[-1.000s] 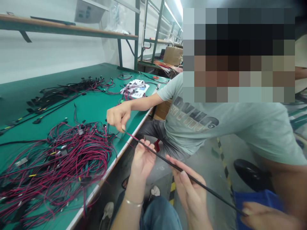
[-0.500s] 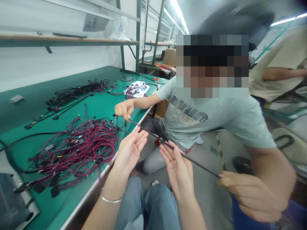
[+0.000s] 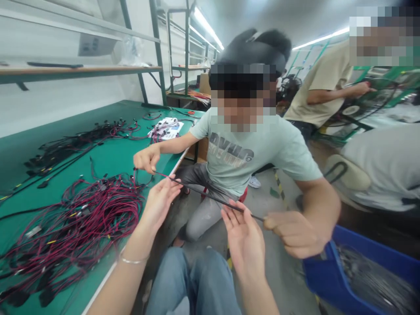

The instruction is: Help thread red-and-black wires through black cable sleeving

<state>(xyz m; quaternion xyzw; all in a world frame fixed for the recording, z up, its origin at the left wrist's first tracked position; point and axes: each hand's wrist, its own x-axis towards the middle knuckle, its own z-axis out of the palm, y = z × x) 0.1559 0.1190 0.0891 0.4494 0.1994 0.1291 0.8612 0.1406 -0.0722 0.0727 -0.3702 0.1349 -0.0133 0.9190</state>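
Note:
A thin black cable (image 3: 205, 195) with a red part near its left end is stretched aslant between both hands of a person seated opposite. My left hand (image 3: 161, 197) lies palm up with its fingers spread, the fingertips touching the cable near its red part. Also palm up, my right hand (image 3: 244, 234) has its fingers extended under the cable, which crosses the fingertips. The co-worker's fists (image 3: 146, 158) pinch the two ends, one above the table edge, the other beyond my right hand.
On the green table (image 3: 108, 157) at left lie a big tangle of red and black wires (image 3: 108, 214) and black cables (image 3: 65, 148). A blue bin (image 3: 328, 262) stands at lower right. Other people are at right.
The view has swung to the right, showing more of the blue bin. The co-worker's hand at the cable's right end is now closer to my right hand.

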